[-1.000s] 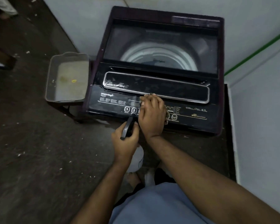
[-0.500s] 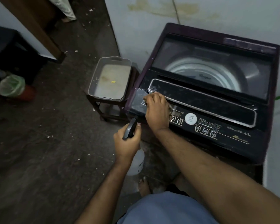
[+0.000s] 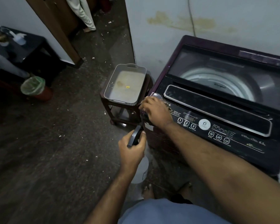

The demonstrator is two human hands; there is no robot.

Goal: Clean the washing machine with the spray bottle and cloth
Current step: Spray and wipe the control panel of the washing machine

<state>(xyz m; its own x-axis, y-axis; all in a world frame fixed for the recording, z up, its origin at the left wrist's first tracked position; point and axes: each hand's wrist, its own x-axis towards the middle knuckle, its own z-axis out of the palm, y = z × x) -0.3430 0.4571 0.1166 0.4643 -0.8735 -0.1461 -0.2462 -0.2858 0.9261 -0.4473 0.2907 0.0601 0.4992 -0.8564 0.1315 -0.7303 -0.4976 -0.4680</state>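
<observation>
The right hand (image 3: 157, 111) presses down on the near left corner of the washing machine (image 3: 225, 101), its fingers (image 3: 145, 102) curled over a cloth (image 3: 167, 106) of which only a scrap shows at the knuckles' right edge. Just right of those fingers lie the numbered buttons of the control panel (image 3: 205, 126). The left hand (image 3: 131, 151) hangs below and left of the right one, fingers wrapped around the dark trigger head of the spray bottle (image 3: 140, 168), whose white body drops beneath the palm. Beyond the right fingers, a grey tub (image 3: 110, 81) sits on a small stool (image 3: 107, 104).
</observation>
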